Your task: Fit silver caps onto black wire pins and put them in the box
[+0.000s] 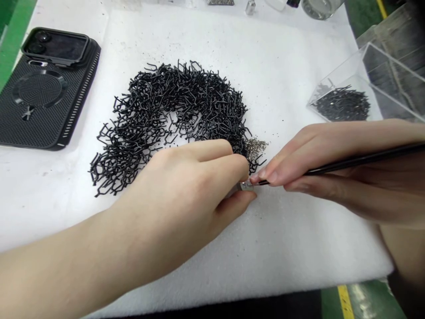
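Between its thumb and index finger my left hand [182, 190] pinches a small silvery metal block [247, 186], mostly hidden by the fingers. My right hand [332, 173] grips a thin black brush-like stick [352, 164] like a pen. The stick's tip meets the end of the block; its exact shape is too small to make out. Just behind the fingertips lies a little heap of tiny shiny grains [255, 148]. Beyond my left hand, a large arc of bent black wire-like pieces [186, 88] is spread over the white foam surface [279, 261].
A phone in a black case [40, 95] lies at the left. On the right, a tilted clear plastic box [360, 66] holds more black pieces [343, 104]. A small metal block [250, 6] and a glass container [320, 8] stand along the far edge.
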Demonstrator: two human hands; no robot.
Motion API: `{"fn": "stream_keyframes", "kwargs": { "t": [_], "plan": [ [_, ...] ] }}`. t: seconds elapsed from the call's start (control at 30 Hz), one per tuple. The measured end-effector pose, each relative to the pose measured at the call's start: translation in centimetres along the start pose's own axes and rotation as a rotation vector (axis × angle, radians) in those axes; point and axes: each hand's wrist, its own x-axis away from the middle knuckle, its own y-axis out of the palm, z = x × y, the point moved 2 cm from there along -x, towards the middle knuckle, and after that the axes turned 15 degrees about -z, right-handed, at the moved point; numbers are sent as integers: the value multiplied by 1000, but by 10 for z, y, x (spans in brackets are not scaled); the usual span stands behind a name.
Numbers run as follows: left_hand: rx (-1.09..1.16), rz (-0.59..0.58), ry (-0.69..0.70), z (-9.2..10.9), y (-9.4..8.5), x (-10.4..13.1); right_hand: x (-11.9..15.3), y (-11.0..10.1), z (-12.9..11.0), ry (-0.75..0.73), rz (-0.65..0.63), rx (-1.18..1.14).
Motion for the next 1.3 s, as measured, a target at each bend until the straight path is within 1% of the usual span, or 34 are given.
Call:
{"fn": "stream_keyframes", "kwargs": {
  "t": [0.13, 0.27, 0.4, 0.53, 0.6, 0.77, 0.87, 0.93, 1.2, 1.23, 1.27, 1.3],
  "plan": [
    [18, -4, -5, -4, 4, -4, 2, 0, 3, -22, 9, -7],
    [33, 18, 41, -6, 6, -7, 2, 1, 1, -3, 9, 18],
    [5, -20, 2, -3, 3, -5, -1, 2, 0, -31, 7, -1],
    [2, 1, 21, -2, 2, -1, 1, 2, 2, -46, 16, -25],
    [-3, 2, 27, -4, 4, -1, 2, 1, 3, -31, 15, -21],
    [-28, -58, -30, -6, 3, -8, 2, 0, 2, -20, 10, -26],
    [-28, -72, -27, -6, 0, -12, 1, 1, 2, -43, 16, -39],
    [-25, -72, -20, -6, 0, -13, 0, 2, 3, -32, 15, -30],
    [6, -21, 21, -7, 6, -5, 3, 1, 2, 14, 3, 4],
    [7, -35, 10, -7, 7, -4, 3, 1, 2, 10, 11, -2],
    [5, -17, 19, -7, 7, -4, 3, 2, 2, 2, 16, -6],
    [5, -41, 6, -8, 8, -4, 3, 2, 2, -10, 21, -10]
  ]
}}
